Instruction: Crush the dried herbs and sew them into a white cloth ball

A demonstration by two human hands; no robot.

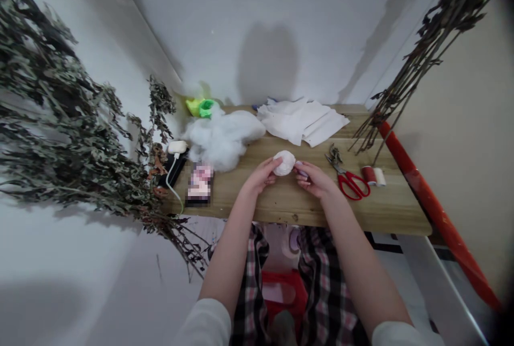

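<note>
A small round white stuffed cloth ball [285, 163] is held above the near half of the wooden table. My left hand [262, 175] is closed around its left side, thumb on top. At the ball's right edge is my right hand [313, 178], its fingers pinched together; whatever they hold is too small to make out. To the right lie red-handled scissors [353, 184], a red thread spool [369, 175] and a white thread spool [379, 177]. Behind the ball, a fluffy heap of white stuffing [225, 134] lies left of white cloth pieces [303, 121].
A phone [199, 184] with a blurred screen lies at the left, near a white earbud case [177, 147] on a cable. Yellow and green plastic [199, 107] sits at the back left. Dried plants [76, 137] hang at the left, and more dried stems [421, 57] at the right.
</note>
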